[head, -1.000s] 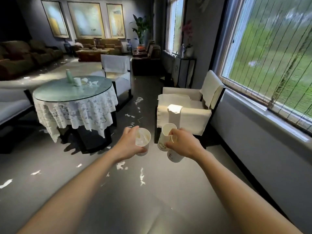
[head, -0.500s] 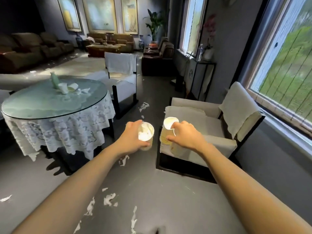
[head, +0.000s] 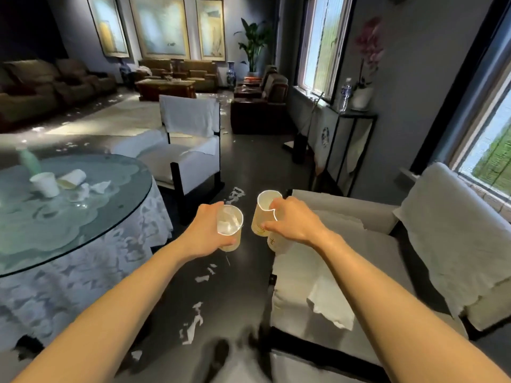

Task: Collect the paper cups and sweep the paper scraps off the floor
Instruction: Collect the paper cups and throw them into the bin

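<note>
My left hand (head: 206, 230) grips a white paper cup (head: 230, 226) with crumpled paper inside. My right hand (head: 293, 222) holds two paper cups: one upright (head: 262, 211) with a torn rim, and another (head: 276, 243) below my palm. Both hands are held out in front of me, over the dark floor between the round table and an armchair. On the round glass table (head: 83, 217) stand an upright paper cup (head: 45, 183) and a tipped cup (head: 72, 178) beside crumpled paper. White paper scraps (head: 193, 324) lie on the floor below my arms, and more scraps (head: 235, 194) ahead.
A white-covered armchair (head: 387, 258) is at my right and another armchair (head: 190, 150) stands ahead past the table. A green bottle (head: 29, 161) stands on the table. A console table (head: 351, 139) with a water bottle and vase lines the window wall. Brown sofas fill the back.
I have walked forward along the aisle; the table and right armchair are now closer. Both hands still carry their cups in the same way.
</note>
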### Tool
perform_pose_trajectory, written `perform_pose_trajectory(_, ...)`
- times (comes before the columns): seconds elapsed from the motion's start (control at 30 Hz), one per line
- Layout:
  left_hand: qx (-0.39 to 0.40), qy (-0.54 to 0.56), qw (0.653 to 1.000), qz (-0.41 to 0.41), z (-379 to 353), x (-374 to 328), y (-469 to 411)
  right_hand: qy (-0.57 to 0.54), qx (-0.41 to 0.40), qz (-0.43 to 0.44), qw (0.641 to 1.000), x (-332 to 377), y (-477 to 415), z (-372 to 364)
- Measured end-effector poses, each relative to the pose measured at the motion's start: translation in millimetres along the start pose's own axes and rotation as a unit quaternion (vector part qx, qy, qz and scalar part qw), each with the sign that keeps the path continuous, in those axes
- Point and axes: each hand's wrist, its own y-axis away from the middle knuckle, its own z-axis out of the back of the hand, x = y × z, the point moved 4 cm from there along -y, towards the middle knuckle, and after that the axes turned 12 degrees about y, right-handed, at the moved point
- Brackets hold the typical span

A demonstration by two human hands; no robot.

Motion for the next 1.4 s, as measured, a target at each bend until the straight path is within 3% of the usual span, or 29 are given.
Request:
perform_pose_trajectory(0.23,-0.014,-0.021,0.999,0.026,57,49,-200,-0.039,0.001,-0.008,0.999,-11,-205,2)
perform_pose_trajectory(0.73,0.016,-0.04,0.999,0.005,86,118,-614,-0.084,0.019,-0.07,0.994,-104,-607,-46)
perform_pose_trajectory(0.97,0.055,-0.036,0.997,0.031,74,134,-777,-0.073,0.037,-0.101,0.991,-165,-745,-41)
perform_pose_trajectory(1.1,0.067,-0.028,0.997,0.007,55,138,-891,-0.061,0.033,-0.133,0.989,-221,-829,-48)
perform_pose_trajectory(1.4,0.085,-0.007,0.996,0.005,27,163,-1171,-0.04,0.063,-0.137,0.988,-322,-1079,-59)
